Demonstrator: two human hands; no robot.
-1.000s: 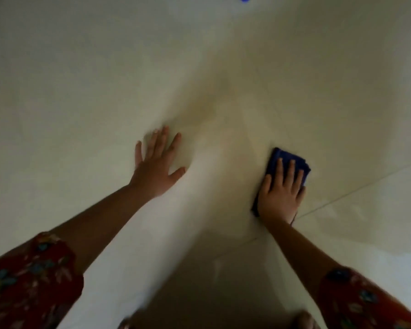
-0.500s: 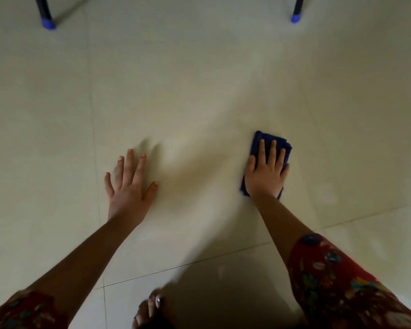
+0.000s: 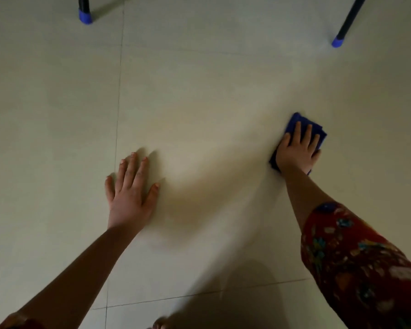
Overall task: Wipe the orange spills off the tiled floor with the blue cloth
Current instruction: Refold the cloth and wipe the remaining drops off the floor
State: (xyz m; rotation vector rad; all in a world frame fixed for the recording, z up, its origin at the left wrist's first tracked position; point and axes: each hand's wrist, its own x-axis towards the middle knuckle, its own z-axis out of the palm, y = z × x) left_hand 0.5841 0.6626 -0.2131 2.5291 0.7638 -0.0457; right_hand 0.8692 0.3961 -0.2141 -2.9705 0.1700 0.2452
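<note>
Two hands: flat on tiled floor.
Left hand: fingers straight, spread, empty.
Right hand: straight fingers press blue cloth.
Cloth axis: along fingers, away from person.

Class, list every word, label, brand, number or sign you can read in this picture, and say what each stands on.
None: no text can be read here.
The blue cloth under the right hand shows no label, the red sleeve only a flower pattern, and the tiled floor and blue-capped legs are unmarked.

Dim, soft-focus, shadowed foreground
</note>
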